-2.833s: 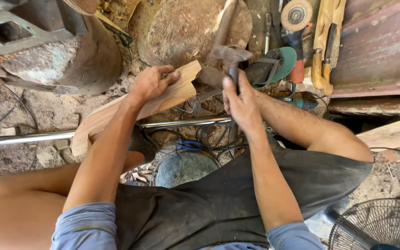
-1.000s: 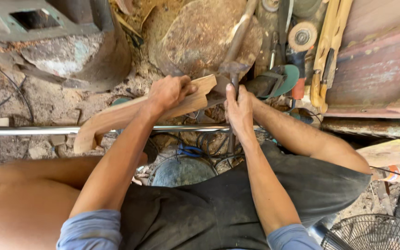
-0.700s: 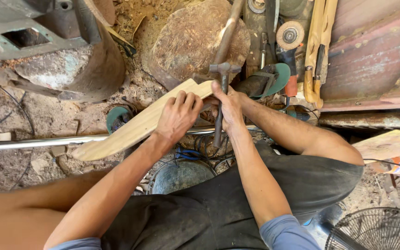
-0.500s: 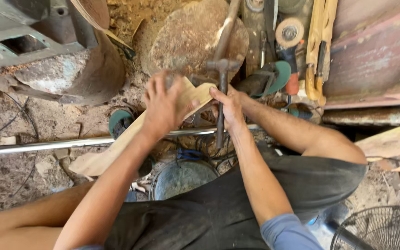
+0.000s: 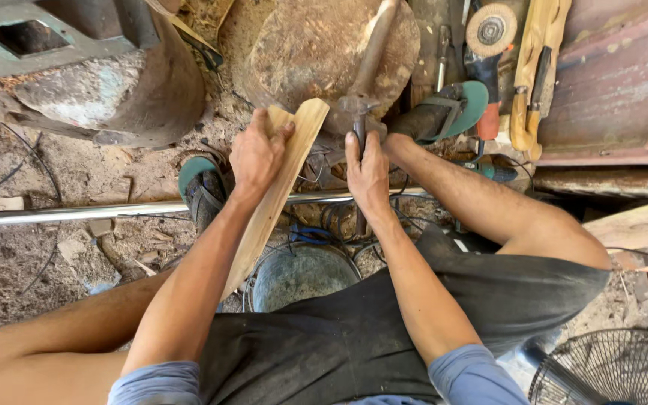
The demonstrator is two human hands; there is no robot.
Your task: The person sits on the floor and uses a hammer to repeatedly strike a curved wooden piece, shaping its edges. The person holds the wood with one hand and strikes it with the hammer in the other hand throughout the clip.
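Note:
My left hand [image 5: 258, 154] grips a long flat piece of pale wood [image 5: 280, 181] near its upper end. The wood runs from the round stump [image 5: 316, 46] down toward my lap, steeply tilted. My right hand [image 5: 367, 171] is closed around the dark handle of a metal-headed tool [image 5: 359, 109], whose head sits at the stump's edge just right of the wood's tip. Both forearms reach forward over my dark shorts.
A shiny metal pipe [image 5: 76, 213] crosses the ground at left. A metal bucket [image 5: 300, 273] stands between my knees. Green sandals [image 5: 198, 184] are on my feet. An angle grinder [image 5: 487, 45] and wooden handles [image 5: 534, 67] lie at upper right; a fan guard [image 5: 609, 369] is at lower right.
My left hand has swung the wood from lying nearly flat across to standing steeply up against the stump. My right hand stays on the tool handle.

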